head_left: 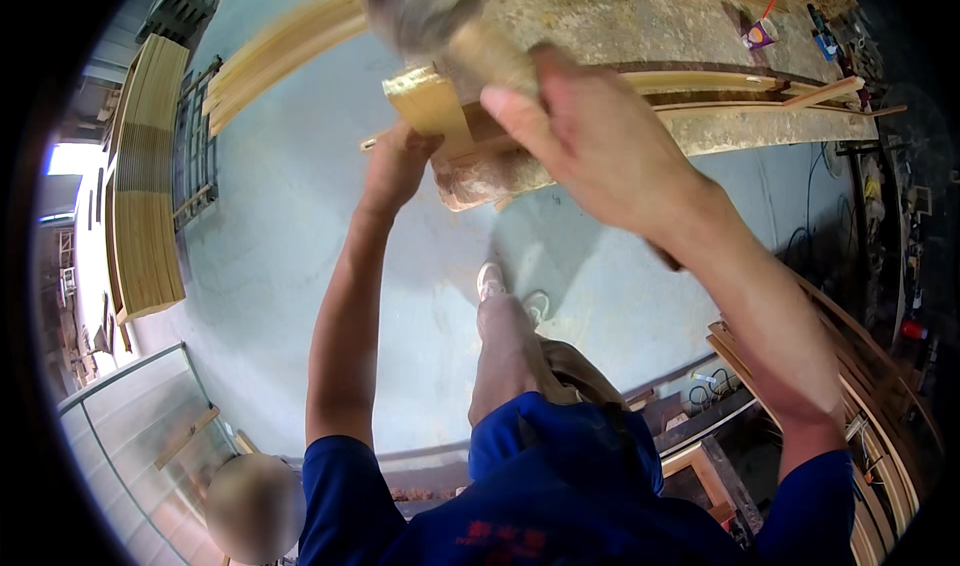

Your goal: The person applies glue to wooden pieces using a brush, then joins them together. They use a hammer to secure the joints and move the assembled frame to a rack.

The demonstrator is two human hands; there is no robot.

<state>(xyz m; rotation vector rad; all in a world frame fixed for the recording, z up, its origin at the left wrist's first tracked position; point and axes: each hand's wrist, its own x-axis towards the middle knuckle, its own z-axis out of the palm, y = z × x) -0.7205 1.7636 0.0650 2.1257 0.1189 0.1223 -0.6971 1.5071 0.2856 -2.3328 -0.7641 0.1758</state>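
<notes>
My right hand is wrapped round the pale wooden handle of a hammer. The hammer's thick grey head is smeared by motion, above a light wooden block at the bench's left end. My left hand is closed on that block, its fingers partly hidden behind it. Whether the hammer touches the block I cannot tell. Long wooden strips run along the near edge of the worn workbench, to the right of the block.
A paper cup with a red straw stands on the bench's far right. Long boards stick out past its left end. More boards are stacked at the left. Curved timber strips lie at lower right, near cables.
</notes>
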